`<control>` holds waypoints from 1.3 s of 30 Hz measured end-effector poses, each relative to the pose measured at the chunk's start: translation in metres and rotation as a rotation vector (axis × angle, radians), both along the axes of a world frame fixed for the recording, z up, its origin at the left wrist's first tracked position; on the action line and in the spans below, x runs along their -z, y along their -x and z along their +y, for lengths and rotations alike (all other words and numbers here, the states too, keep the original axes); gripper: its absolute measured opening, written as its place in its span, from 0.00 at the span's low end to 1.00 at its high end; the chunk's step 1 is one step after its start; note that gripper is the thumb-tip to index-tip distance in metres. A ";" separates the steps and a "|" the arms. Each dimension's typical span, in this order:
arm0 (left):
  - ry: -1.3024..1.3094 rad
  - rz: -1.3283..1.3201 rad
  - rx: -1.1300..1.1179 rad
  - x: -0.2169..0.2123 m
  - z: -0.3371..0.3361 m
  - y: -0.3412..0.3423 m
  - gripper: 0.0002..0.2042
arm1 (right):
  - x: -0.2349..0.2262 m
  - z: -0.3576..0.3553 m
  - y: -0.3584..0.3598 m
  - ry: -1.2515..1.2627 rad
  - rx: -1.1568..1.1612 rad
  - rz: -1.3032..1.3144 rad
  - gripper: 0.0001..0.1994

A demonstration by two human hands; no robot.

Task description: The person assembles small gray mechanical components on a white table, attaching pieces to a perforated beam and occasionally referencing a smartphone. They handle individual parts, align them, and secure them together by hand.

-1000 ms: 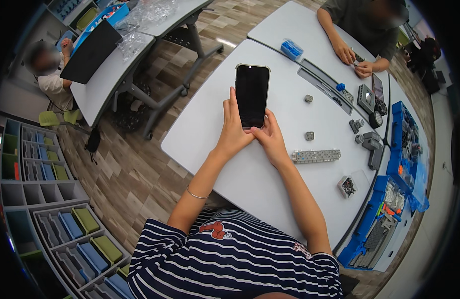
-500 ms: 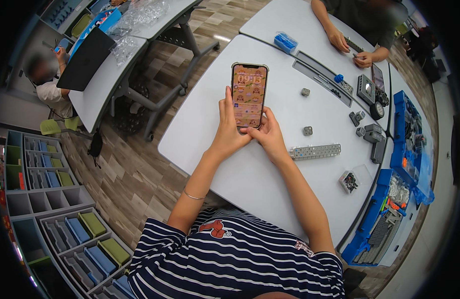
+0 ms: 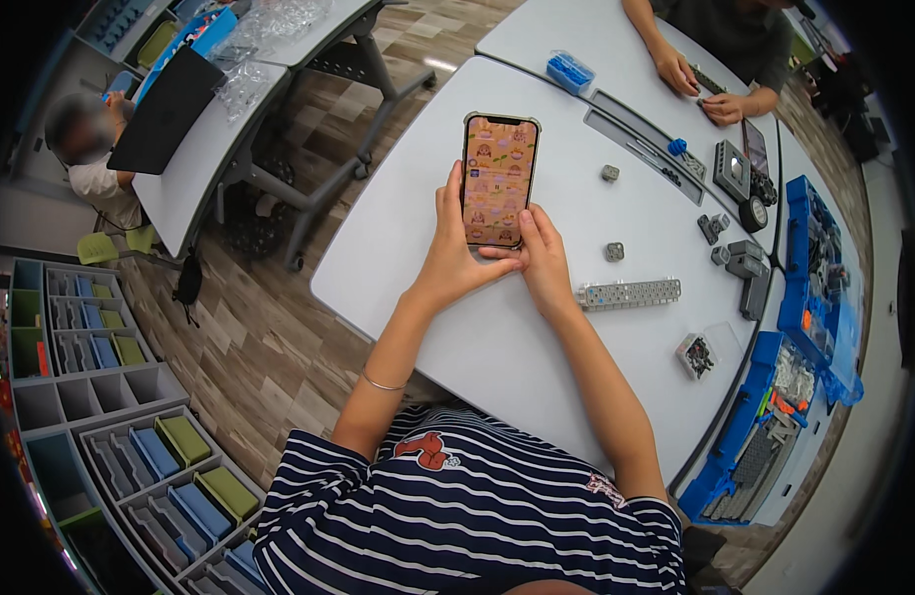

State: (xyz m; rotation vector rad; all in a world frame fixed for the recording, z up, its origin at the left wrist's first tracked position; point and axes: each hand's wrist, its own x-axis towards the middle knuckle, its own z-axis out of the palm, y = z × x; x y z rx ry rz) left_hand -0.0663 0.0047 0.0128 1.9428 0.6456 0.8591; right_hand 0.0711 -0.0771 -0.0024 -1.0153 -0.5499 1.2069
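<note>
A smartphone (image 3: 499, 178) with a lit orange patterned screen is held upright above the white table (image 3: 408, 248). My left hand (image 3: 451, 256) grips its left edge and lower back, thumb reaching to the bottom of the screen. My right hand (image 3: 543, 260) supports its lower right corner, fingers against the bottom edge. A long grey perforated beam (image 3: 629, 294) lies on the table just right of my right hand.
Small grey blocks (image 3: 614, 251) and dark parts (image 3: 745, 260) lie to the right. Blue parts trays (image 3: 765, 436) line the table's right edge. Another person's hands (image 3: 695, 84) work at the far table. A seated person (image 3: 85, 149) is at the left, storage shelves (image 3: 100, 416) below.
The phone screen was black one second ago and is lit now. My hands keep the same hold on it.
</note>
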 end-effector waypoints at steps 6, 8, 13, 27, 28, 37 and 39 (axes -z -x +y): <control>0.446 -0.309 0.054 -0.008 0.010 0.005 0.41 | -0.003 -0.001 0.003 -0.041 -0.007 -0.023 0.20; 0.549 -0.383 0.015 -0.009 0.013 0.007 0.26 | -0.006 -0.003 0.003 -0.029 -0.047 -0.043 0.21; 0.827 -0.454 -0.143 -0.003 0.020 0.012 0.19 | -0.004 -0.003 0.014 -0.059 -0.079 -0.185 0.26; 0.535 -0.017 -0.243 0.027 0.024 0.027 0.30 | 0.013 -0.017 0.029 -0.093 0.217 -0.964 0.22; 0.525 0.047 -0.239 0.024 0.025 0.030 0.30 | 0.012 -0.016 0.030 -0.088 0.212 -0.933 0.21; 0.384 0.002 0.315 -0.150 -0.021 0.043 0.30 | 0.005 -0.018 0.029 -0.157 0.223 -0.965 0.16; 0.710 -0.263 0.769 -0.199 -0.041 0.046 0.31 | 0.005 -0.018 0.029 -0.152 0.218 -0.969 0.15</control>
